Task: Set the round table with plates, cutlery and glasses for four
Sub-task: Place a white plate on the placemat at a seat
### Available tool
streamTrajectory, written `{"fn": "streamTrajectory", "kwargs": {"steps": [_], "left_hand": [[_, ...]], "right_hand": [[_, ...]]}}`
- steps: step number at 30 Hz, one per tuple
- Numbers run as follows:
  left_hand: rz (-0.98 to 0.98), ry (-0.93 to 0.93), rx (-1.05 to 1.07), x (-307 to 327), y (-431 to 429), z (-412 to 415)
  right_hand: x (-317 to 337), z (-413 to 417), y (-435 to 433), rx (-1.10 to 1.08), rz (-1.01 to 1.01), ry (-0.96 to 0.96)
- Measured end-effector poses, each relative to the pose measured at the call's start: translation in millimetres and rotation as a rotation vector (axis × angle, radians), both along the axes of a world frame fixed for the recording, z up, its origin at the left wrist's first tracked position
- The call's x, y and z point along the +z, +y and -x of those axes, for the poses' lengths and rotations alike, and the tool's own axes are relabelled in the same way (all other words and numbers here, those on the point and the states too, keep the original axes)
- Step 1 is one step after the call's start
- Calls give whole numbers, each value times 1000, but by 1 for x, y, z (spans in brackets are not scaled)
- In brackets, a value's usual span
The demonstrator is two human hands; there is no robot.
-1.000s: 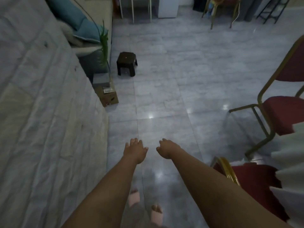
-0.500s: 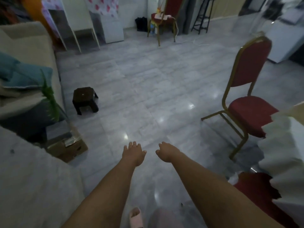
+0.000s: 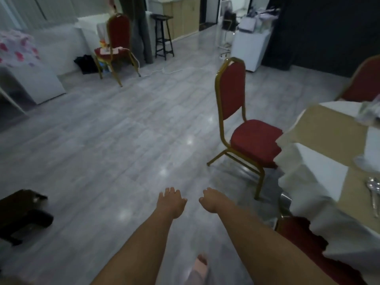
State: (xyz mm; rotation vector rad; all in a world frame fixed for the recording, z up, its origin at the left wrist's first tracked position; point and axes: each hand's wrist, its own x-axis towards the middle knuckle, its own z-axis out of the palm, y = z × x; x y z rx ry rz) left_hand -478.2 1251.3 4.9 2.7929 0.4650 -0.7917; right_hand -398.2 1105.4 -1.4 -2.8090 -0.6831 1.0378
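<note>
Both arms stretch forward over the grey floor. My left hand (image 3: 171, 202) is empty with its fingers spread. My right hand (image 3: 210, 200) is empty too, its fingers loosely curled downward. The round table (image 3: 320, 128), under a white cloth with beige panels, enters at the right edge, well right of both hands. Cutlery (image 3: 373, 192) lies on it near the right edge. A glass base (image 3: 367, 161) shows beside it, and another blurred glass (image 3: 370, 111) stands farther back.
A red chair with a gold frame (image 3: 242, 128) stands left of the table. A second red chair (image 3: 296, 241) is under the table edge near my right arm, a third (image 3: 364, 83) behind the table. A dark stool (image 3: 22, 212) sits at lower left.
My view has swung right, away from the sofa and stool toward the table. The table top with cutlery and glasses has come into sight. Both hands stay empty in front.
</note>
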Motion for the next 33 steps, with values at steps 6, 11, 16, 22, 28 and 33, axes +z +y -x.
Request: {"fn": "streamTrajectory", "kwargs": {"steps": [6,11,16,22,28,33], "left_hand": [[-6,-52,-144,16,-17,-136],[17,-55,-297,17,-40,-218],[13,-56,-417,15,-60,-301],[53,-127,-638,18,-101,-407],[75,-105,-813,27,-147,-491],[133,-116,-939,29,-194,-524]], "right_hand": [[11,-103,-23,-220,-68,34],[2,-175,-56,-329,-35,51],[12,-235,-91,-483,-34,23],[21,-293,-128,-728,-23,-95],[31,-337,-160,-910,-18,-66],[35,-354,-204,-1074,-11,-96]]}}
